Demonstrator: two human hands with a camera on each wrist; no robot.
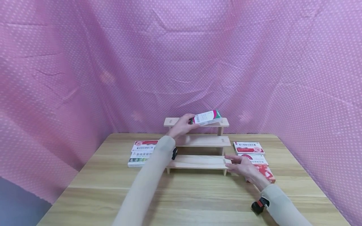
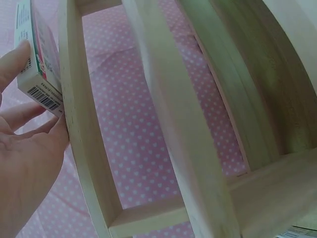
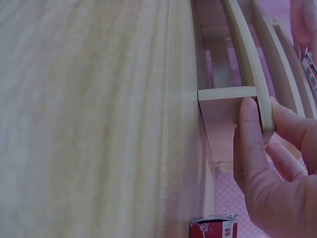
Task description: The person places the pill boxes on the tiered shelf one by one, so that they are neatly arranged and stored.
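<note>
My left hand (image 1: pixel 182 126) grips one end of a white medicine box (image 1: pixel 207 117) with green and magenta ends. The box tilts slightly, its right end higher, at the top board of a three-step wooden display rack (image 1: pixel 198 160). In the left wrist view, thumb and fingers of the left hand (image 2: pixel 29 158) lie on either side of the box (image 2: pixel 42 64), beside the top board's edge. Whether the box bears on the board I cannot tell. At the rack's lowest step, my right hand (image 1: pixel 243 166) pinches the right end of the board (image 3: pixel 265 111) between thumb and fingers.
Left of the rack lie a red-and-white box (image 1: pixel 145 145) and a white-and-green box (image 1: pixel 138 159), partly behind the left sleeve. To the right are a white-and-red box (image 1: pixel 249 147), another (image 1: pixel 255 159) and a red box (image 1: pixel 267 173). Pink dotted cloth (image 1: pixel 181 62) hangs behind the wooden table (image 1: pixel 192 197).
</note>
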